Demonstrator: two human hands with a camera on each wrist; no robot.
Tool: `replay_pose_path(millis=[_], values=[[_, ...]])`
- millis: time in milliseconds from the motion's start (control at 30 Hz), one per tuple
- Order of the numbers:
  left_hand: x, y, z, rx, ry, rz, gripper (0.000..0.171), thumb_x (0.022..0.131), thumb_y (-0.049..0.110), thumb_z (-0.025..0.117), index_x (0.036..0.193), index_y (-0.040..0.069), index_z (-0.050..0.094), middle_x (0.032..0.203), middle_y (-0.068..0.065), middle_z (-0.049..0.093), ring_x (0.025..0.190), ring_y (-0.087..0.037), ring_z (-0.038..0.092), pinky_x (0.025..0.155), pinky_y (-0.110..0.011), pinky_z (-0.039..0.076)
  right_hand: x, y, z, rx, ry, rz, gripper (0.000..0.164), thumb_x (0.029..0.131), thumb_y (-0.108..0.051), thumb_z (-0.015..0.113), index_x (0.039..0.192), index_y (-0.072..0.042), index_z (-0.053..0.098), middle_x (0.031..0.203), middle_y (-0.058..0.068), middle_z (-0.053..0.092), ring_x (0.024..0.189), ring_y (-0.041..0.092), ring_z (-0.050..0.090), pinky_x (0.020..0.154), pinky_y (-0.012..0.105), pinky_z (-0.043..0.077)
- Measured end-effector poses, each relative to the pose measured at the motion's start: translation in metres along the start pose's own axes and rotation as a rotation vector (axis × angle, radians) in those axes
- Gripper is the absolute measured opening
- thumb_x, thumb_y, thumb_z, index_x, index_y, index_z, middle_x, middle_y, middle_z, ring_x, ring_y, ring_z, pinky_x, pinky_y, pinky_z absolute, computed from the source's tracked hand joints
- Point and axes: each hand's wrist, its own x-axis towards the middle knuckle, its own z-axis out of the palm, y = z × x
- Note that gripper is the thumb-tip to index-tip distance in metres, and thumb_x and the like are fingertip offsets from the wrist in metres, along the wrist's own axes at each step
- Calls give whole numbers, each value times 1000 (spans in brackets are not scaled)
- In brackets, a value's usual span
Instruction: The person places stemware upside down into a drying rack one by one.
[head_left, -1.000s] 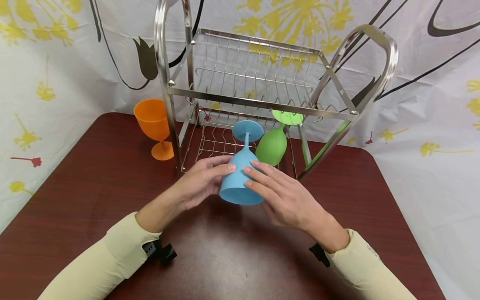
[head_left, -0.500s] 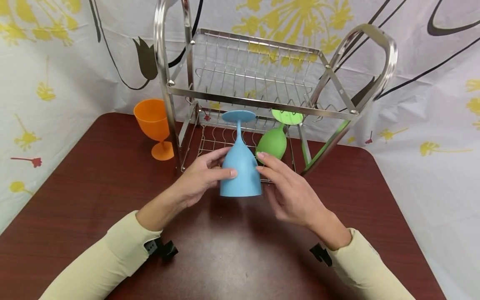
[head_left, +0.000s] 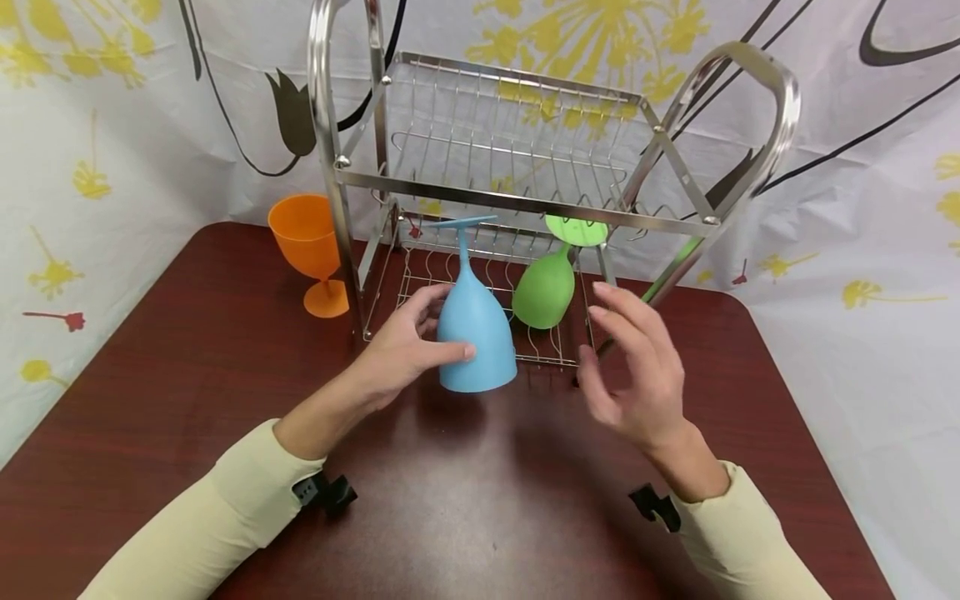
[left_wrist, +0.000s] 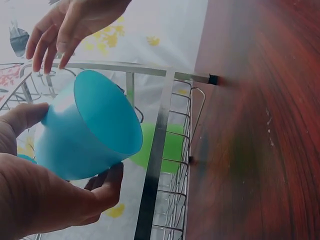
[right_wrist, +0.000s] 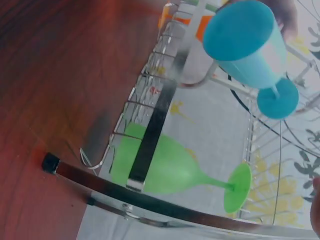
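Observation:
A blue goblet (head_left: pixel 480 329) is held upside down in front of the rack, its rim facing down and its foot at the top. My left hand (head_left: pixel 397 342) grips the bowl from the left, thumb across the front and fingers behind. To the right, my right hand (head_left: pixel 637 367) is apart from the goblet, fingers loosely bent and nothing in them. A green goblet (head_left: pixel 545 292) rests upside down and leaning on the lower tier of the metal dish rack (head_left: pixel 517 200). In the left wrist view, the blue goblet's opening (left_wrist: pixel 107 115) shows.
An orange goblet (head_left: pixel 303 242) stands upright on the dark red table (head_left: pixel 450 517), left of the rack. The rack's curved right side frame (head_left: pixel 780 117) rises beside the right hand. A patterned white sheet (head_left: pixel 862 208) hangs behind.
The right hand has let go of the blue goblet and moved right. The goblet has tipped more upright, its rim now facing down, and shifted slightly left in the left hand.

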Motion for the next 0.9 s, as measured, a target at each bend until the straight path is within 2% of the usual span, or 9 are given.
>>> replay_pose_path(millis=[100,200,467,633,800,900], values=[[1,-1,1,31,34,19,81,79,9,77,146,11,33,138,-12,47,127,-30,46,101,-53,44,4,-3,-1,-46,107,66,25,84,-6,60,99,13,62,107,28,64,101,39,61,97,31,47],[2,-2,2,68,58,36,82,78,11,78,146,10,32,139,-12,47,128,-30,44,101,-54,43,6,-4,-3,-110,165,153,26,80,-5,61,98,13,63,104,28,65,98,40,61,94,30,47],[3,-4,3,147,85,69,85,76,13,80,146,10,32,137,-12,45,125,-29,44,98,-53,46,8,1,-10,-203,236,308,31,78,-9,60,101,12,64,104,28,65,100,43,59,93,37,45],[4,-4,3,244,104,96,87,76,15,81,146,12,31,138,-13,44,122,-30,47,97,-53,47,10,3,-15,-235,267,409,35,78,-10,59,104,12,64,106,27,63,104,35,57,91,33,42],[6,-8,4,330,127,149,87,75,16,81,145,12,31,141,-12,41,123,-32,49,100,-52,45,10,3,-17,-207,297,521,37,77,-6,57,110,12,60,111,10,59,105,22,54,88,28,45],[7,-10,4,398,156,185,87,74,18,82,145,12,32,140,-11,43,122,-31,49,99,-52,46,8,6,-20,-146,294,600,39,79,0,56,118,7,55,113,0,54,105,20,54,88,28,48]])
